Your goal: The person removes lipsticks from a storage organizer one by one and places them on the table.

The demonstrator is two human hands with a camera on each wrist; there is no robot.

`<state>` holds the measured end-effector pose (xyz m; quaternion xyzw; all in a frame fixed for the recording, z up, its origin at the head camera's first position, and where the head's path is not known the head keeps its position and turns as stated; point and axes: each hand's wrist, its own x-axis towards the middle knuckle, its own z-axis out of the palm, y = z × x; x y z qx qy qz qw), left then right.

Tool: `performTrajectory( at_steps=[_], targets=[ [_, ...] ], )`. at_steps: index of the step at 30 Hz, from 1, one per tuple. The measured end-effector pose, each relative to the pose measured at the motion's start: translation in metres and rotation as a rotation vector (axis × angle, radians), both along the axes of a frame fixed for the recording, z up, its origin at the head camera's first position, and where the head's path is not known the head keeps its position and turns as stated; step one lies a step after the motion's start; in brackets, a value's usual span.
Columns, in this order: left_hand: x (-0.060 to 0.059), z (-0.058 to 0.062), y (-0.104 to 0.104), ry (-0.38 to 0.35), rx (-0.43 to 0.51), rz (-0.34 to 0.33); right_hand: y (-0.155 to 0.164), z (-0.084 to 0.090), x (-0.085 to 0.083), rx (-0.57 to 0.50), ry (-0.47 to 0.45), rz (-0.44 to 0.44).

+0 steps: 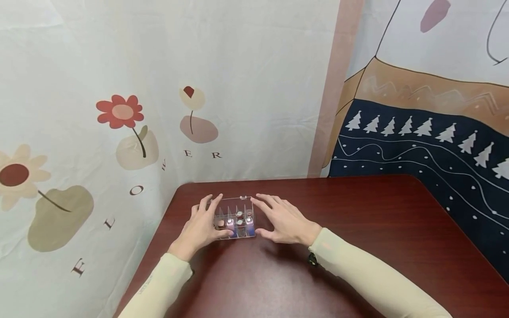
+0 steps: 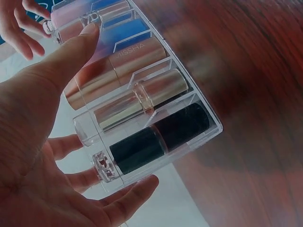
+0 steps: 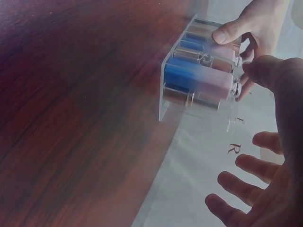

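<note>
A clear plastic lipstick organizer stands on the table near its far left part. Its slots hold several tubes: a black one, a gold one, a copper one marked MISSHA and pink-and-blue ones. My left hand grips the organizer's left part, thumb across the front and fingers round the back, some fingertips hidden behind it. Beside the right end is my right hand, its fingers spread and nothing in them. In the right wrist view its thumb is close to the organizer's corner.
The reddish-brown table extends to the right and toward me. Behind it hangs a pale curtain with printed flowers, and at the right a dark blue cloth with white trees. A dark wristband device sits under the right sleeve.
</note>
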<state>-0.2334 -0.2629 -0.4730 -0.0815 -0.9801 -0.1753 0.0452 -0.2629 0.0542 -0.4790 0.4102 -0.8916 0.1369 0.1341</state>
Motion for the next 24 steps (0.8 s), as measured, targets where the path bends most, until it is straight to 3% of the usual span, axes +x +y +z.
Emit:
performTrajectory(
  at_steps=[24],
  targets=[
    [0.005, 0.002, 0.036, 0.030, -0.047, -0.077, 0.010, -0.005, -0.005, 0.028, 0.021, -0.018]
  ],
)
